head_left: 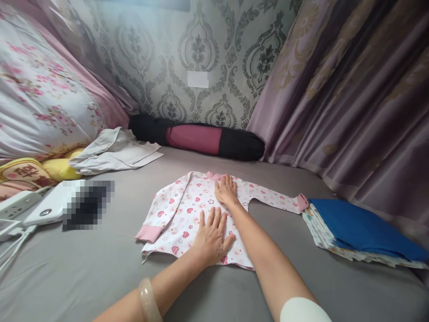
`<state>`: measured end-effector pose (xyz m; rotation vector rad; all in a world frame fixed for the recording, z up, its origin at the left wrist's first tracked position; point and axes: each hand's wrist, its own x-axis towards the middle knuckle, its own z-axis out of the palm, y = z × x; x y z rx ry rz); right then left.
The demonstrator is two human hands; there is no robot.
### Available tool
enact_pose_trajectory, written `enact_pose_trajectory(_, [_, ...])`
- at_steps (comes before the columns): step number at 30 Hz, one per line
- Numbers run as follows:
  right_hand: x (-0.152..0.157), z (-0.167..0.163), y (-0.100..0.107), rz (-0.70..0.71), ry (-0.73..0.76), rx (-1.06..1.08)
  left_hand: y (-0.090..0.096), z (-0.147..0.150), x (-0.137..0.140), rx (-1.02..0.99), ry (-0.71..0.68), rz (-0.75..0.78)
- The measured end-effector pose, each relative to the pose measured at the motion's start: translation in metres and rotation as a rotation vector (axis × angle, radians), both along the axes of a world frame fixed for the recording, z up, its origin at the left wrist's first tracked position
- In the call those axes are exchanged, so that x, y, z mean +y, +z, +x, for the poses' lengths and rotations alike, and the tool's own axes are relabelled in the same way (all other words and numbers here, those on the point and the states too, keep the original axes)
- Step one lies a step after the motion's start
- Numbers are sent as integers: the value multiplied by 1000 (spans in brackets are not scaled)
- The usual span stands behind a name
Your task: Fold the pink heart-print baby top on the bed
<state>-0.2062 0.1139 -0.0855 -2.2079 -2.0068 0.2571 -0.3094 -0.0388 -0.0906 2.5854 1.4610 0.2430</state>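
Both palms were down, gripping nothing: the left hand [210, 239] lay on the lower front of a printed shirt [187, 210] spread over the grey sheet [127, 281], the right hand [226, 191] near its pink collar [213, 176]. To the right, a folded stack [365, 228] topped in blue crowded the outstretched cuff [302, 203]. Leftward, well apart, sat a power strip [18, 204], a white device [50, 208] and a blurred dark item [87, 206]. Beyond lay a pale garment [115, 152], then a black-and-maroon roll [197, 138] before the patterned wall [228, 58].
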Motion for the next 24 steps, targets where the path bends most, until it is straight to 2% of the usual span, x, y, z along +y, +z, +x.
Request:
enact_pose_trajectory(6, [3, -1, 2, -9, -28, -30, -3, 1, 0, -4, -6, 1])
enact_pose_trajectory(8, [1, -9, 6, 29, -8, -46, -3, 2, 1, -15, -6, -13])
enact_pose_trajectory(11, [0, -30, 12, 108, 144, -35, 2, 2, 2, -25, -7, -35])
enact_pose_trajectory(13, [2, -46, 13, 60, 255, 6, 8, 1, 2, -25, -20, -55])
enact_pose_trajectory(15, [7, -58, 13, -18, 296, 35, 13, -1, 1, -17, -41, -74])
enact_pose_trajectory(20, [21, -72, 10, -80, 235, 47, 18, -2, 1, -32, -87, -96])
enact_pose_trajectory(24, [24, -74, 6, -77, 228, 13, 22, -12, 1, -95, -137, -194])
